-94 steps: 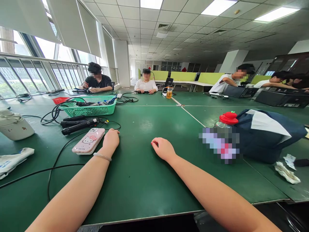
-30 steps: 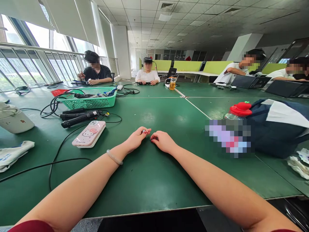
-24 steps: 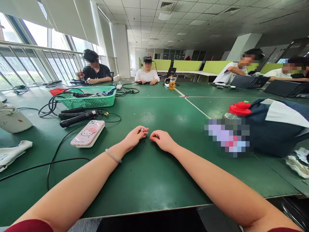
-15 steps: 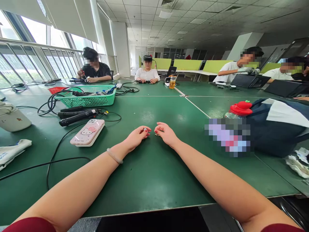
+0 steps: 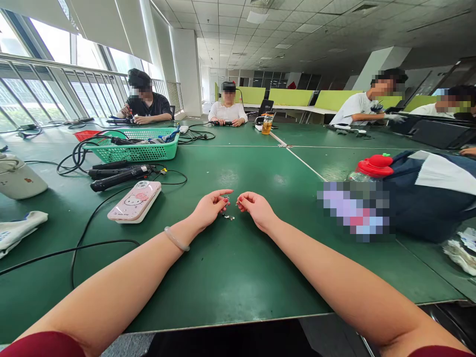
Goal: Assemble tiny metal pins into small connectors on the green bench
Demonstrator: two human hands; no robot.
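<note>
My left hand (image 5: 208,207) and my right hand (image 5: 255,207) rest close together on the green table (image 5: 223,267), fingertips facing each other. Each hand pinches a tiny metal piece I cannot make out. A few small shiny metal bits (image 5: 228,216) lie on the table between and just below the fingertips. My left index finger points outward while thumb and other fingers stay curled. A pale bracelet (image 5: 176,239) circles my left wrist.
A pink phone (image 5: 134,201) lies left of my hands, with black handheld devices (image 5: 119,178), cables and a green basket (image 5: 137,148) behind it. A red-capped bottle (image 5: 372,168) and dark bag (image 5: 427,193) sit right. Several people sit at the far side.
My left hand moved from beside the pink phone to the table's middle, meeting my right hand. Both hands lifted slightly and small metal bits now show on the table between them.
</note>
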